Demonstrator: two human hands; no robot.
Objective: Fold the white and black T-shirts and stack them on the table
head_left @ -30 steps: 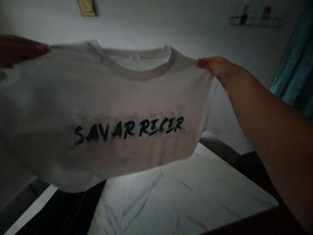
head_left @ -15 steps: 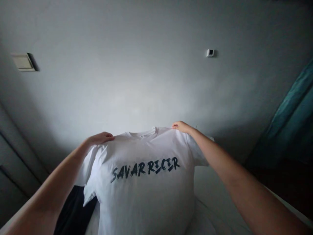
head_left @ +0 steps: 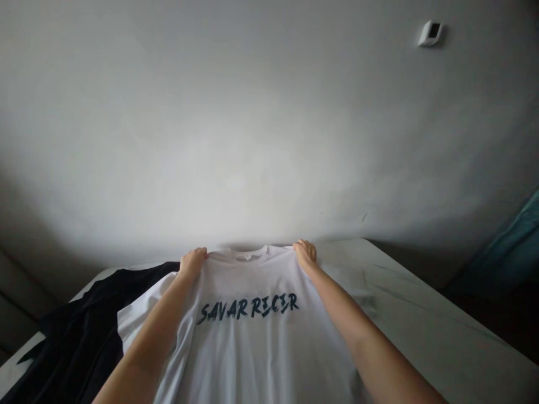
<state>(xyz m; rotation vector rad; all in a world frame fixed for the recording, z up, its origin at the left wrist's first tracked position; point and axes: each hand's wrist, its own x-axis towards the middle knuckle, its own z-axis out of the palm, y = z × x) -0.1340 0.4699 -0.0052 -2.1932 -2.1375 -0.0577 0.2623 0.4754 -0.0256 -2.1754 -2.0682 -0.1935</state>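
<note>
While hands (head_left: 193, 262) (head_left: 306, 253) grip it, the white T-shirt (head_left: 252, 342) shows dark lettering (head_left: 242, 308).

The T-shirt (head_left: 248, 359) was of matt, softly creased cloth; the black garment (head_left: 80, 331) was of dull cloth. The counter (head_left: 412, 320) appeared smooth, with marble-like veining, and the wall (head_left: 252, 129) looked matt.

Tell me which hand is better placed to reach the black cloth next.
Left, most likely: the left hand grips the white shirt right beside the black cloth, while the right hand grips the shirt on its side away from the cloth. Both hands are occupied.
</note>
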